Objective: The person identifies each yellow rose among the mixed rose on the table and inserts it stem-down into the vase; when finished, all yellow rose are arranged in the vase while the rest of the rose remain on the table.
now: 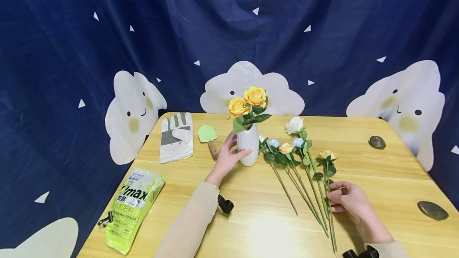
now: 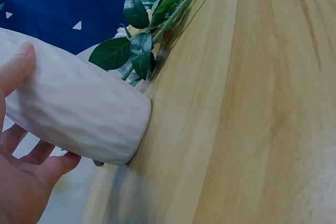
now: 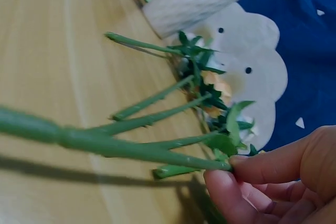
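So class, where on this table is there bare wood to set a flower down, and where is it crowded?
Bare: the near edge of the table between the two forearms, and the far right, between the loose roses and the dark stones. Crowded: around the white vase, trowel and work glove.

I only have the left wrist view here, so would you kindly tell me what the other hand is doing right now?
Observer: The right hand pinches the green stem of a yellow rose lying on the table.
Operator: Thank you. Is anything standing in the white vase I see?
Observer: Yes, two yellow roses stand in the white vase, which the left hand holds upright.
Operator: Are more flowers waiting?
Observer: Several loose roses, white, bluish and yellow, lie side by side right of the vase.
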A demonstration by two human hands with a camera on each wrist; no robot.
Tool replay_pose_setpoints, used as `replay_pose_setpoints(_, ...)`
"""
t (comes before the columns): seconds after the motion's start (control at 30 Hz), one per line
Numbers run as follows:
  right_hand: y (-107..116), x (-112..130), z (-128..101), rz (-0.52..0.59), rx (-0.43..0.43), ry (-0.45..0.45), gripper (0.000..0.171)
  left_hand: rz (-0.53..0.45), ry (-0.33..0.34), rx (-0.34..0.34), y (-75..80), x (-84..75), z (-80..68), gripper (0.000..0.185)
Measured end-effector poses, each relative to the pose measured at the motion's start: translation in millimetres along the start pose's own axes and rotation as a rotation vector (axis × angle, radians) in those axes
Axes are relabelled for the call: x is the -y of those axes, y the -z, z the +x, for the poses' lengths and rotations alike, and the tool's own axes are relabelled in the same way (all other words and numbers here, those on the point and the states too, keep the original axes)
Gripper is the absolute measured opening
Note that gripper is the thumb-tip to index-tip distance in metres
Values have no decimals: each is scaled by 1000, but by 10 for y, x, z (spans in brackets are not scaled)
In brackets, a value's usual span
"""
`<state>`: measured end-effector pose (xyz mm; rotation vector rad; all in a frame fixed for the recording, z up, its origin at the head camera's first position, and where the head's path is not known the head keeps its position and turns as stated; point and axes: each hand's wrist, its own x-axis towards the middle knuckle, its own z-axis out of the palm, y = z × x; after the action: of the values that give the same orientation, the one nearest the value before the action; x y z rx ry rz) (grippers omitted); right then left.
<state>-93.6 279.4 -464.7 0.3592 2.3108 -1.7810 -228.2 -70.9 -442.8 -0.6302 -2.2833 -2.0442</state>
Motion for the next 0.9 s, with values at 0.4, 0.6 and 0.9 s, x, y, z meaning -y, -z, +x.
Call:
replay_pose_setpoints(0.4,106,291,53,173,-46,243,50,-11,4,-7,-11,-4,-2,78)
replay_pose_setpoints(0.6,66,273,368,457,7,447,44,-4,17,-10,-7,-8,-11,82)
replay_pose_setpoints(0.9,-346,1174,213,735,13,640,38,-17,17,-12,-10,-4,-7,80)
